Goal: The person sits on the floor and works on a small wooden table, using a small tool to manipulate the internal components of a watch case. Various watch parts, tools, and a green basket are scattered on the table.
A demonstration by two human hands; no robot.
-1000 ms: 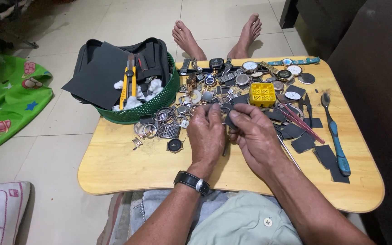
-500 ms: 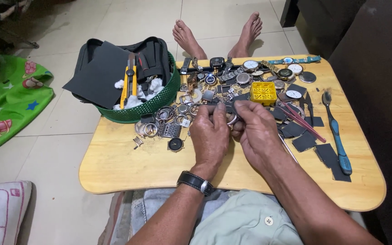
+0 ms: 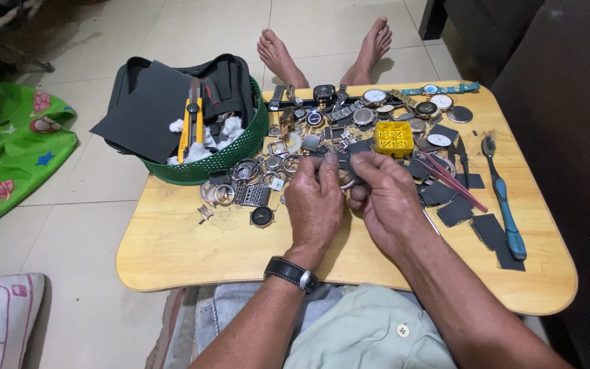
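Observation:
My left hand and my right hand meet over the middle of a low wooden table. Together they pinch a small round metal watch case with a dark strip against it, held between the fingertips of both. My left wrist wears a black-strapped watch. Just beyond my fingers lies a heap of watch cases, dials and bezels.
A green basket at the table's left back holds dark sandpaper sheets, cotton and a yellow utility knife. A yellow plastic box, red tweezers, dark sandpaper pieces and a blue-handled toothbrush lie to the right. Bare feet rest past the table.
Both hands have stayed together over the table's middle, the fingers shifting slightly around the small watch case. Nothing else has moved.

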